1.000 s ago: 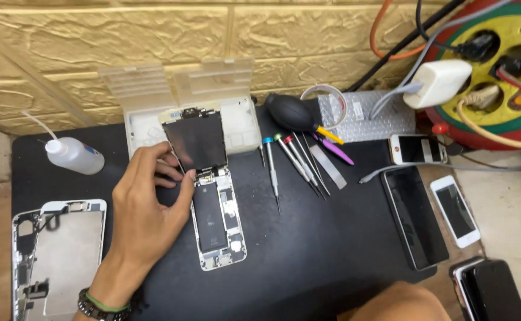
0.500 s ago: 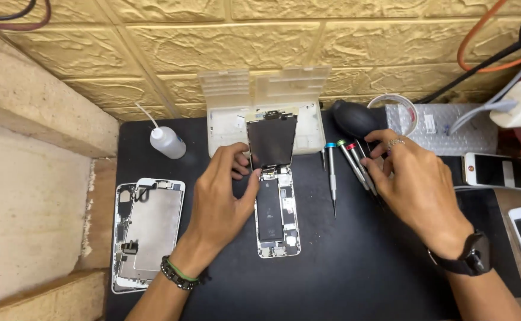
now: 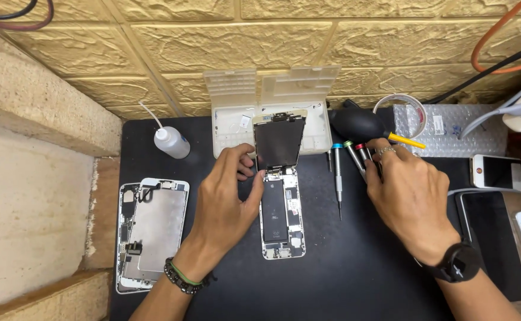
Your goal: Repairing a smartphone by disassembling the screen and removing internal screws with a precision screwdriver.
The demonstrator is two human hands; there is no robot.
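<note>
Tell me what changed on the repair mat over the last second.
The right hand came in from the lower right and now rests its fingers on the row of small screwdrivers; a second ago it was barely in view. The camera view swung left. The left hand still props the lifted screen over the opened phone. The squeeze bottle and the spare phone chassis lie where they did.

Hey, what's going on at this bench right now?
A person is working on an opened phone on a black mat. The left hand props its lifted screen upright, hinged at the top. The right hand rests on a row of small screwdrivers beside it. Another stripped phone frame lies to the left, near a small squeeze bottle.
</note>
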